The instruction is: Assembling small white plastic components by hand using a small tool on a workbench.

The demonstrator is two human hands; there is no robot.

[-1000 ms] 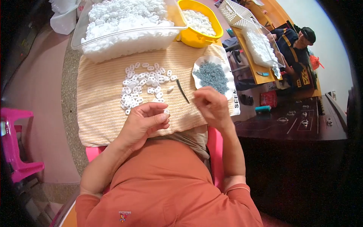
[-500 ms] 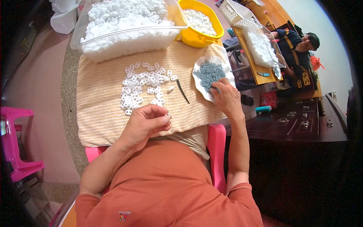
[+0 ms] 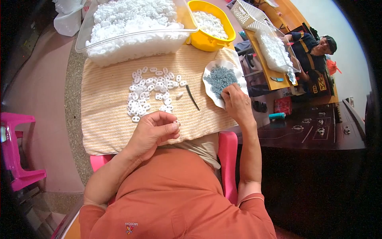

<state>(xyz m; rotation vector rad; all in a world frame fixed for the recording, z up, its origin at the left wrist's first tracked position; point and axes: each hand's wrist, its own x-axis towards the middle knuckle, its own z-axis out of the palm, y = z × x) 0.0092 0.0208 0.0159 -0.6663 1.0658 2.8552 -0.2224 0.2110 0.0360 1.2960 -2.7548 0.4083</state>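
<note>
My left hand [image 3: 156, 129] is closed over the near part of the striped cloth, thumb and forefinger pinching a small white two-holed piece [image 3: 176, 123]. Beyond it lies a loose spread of similar white oval pieces [image 3: 141, 95], each with two holes. My right hand [image 3: 238, 104] reaches over the near rim of a white wavy-edged plate [image 3: 207, 88]. Its fingertips are drawn together at a heap of small blue-grey pieces [image 3: 222, 77]; what they grip is hidden. Between the hands a thin dark curved stick [image 3: 192, 97] rests on the cloth, near a small white piece [image 3: 180, 94].
A large clear bin [image 3: 135, 51] of white pieces stands at the back, beside a yellow tub [image 3: 215, 43] of more. The striped cloth [image 3: 107, 135] covers my table. At right, a person [image 3: 314, 51] sits by another bin [image 3: 274, 49]. A pink stool [image 3: 20, 151] stands left.
My right hand's fingers have shifted slightly and drawn closer together at the blue-grey heap. The left hand keeps its pinch in nearly the same place.
</note>
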